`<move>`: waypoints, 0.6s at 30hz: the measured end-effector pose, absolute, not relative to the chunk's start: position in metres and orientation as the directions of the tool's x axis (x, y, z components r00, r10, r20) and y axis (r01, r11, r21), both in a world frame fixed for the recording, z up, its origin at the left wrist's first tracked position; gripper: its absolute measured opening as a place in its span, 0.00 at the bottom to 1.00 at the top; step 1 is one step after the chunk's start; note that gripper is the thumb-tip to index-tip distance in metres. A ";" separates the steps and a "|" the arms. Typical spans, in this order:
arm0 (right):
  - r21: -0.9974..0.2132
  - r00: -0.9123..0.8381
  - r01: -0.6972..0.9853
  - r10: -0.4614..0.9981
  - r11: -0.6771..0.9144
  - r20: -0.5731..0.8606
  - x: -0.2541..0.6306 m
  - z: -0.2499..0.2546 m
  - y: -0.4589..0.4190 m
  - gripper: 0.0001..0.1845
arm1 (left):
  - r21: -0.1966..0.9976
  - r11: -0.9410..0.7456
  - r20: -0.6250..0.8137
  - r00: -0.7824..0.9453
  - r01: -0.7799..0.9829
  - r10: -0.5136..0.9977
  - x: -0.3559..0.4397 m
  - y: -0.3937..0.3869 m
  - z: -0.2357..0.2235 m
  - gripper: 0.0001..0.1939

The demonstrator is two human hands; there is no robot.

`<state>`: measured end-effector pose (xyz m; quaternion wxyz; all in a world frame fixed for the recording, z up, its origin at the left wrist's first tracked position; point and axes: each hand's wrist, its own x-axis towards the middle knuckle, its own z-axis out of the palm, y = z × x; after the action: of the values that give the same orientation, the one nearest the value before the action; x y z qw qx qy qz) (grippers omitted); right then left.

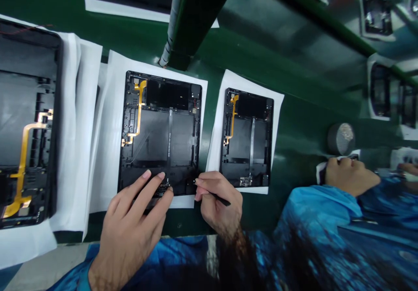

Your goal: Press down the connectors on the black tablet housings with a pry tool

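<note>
An opened black tablet shell point(160, 130) with an orange flex cable lies on a white sheet point(111, 108) in front of me. My left hand point(130, 225) rests on its near edge, fingers stretched out, fingertips pressing a small circuit board point(162, 189) at the bottom. My right hand point(217, 199) is closed in a pinch around a thin black tool point(219, 199), whose tip touches the shell's near right corner.
A second tablet shell point(247, 136) on a white sheet lies to the right, a larger one point(26, 121) at the far left. A green conveyor surface point(294, 108) carries more shells at the back. A co-worker's hand point(349, 175) and blue sleeve are at right, near a grey round object point(341, 138).
</note>
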<state>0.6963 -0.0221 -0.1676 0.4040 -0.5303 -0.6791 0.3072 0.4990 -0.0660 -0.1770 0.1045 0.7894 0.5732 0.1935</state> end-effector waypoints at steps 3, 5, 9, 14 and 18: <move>-0.857 -0.075 0.462 0.973 0.227 0.217 0.696 -0.168 -0.023 0.16 | 0.433 -0.254 0.110 0.229 0.865 0.967 0.498 -0.072 -0.181 0.25; -0.861 -0.061 0.458 0.974 0.222 0.218 0.696 -0.167 -0.023 0.16 | 0.448 -0.223 0.070 0.214 0.866 0.974 0.497 -0.075 -0.184 0.24; -0.843 -0.110 0.483 0.971 0.238 0.211 0.698 -0.167 -0.024 0.17 | 0.447 -0.198 0.060 0.192 0.872 0.980 0.497 -0.078 -0.186 0.24; -0.835 -0.100 0.507 0.977 0.213 0.188 0.696 -0.165 -0.024 0.15 | 0.444 -0.215 0.103 0.189 0.870 0.977 0.499 -0.076 -0.188 0.22; -0.827 -0.039 0.532 0.981 0.183 0.192 0.693 -0.166 -0.027 0.16 | 0.413 -0.179 0.124 0.139 0.893 0.983 0.504 -0.077 -0.190 0.26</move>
<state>0.6926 -0.0270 -0.1657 0.3921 -0.5714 -0.6617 0.2862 0.5040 -0.0766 -0.1904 0.1208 0.7450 0.6294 0.1851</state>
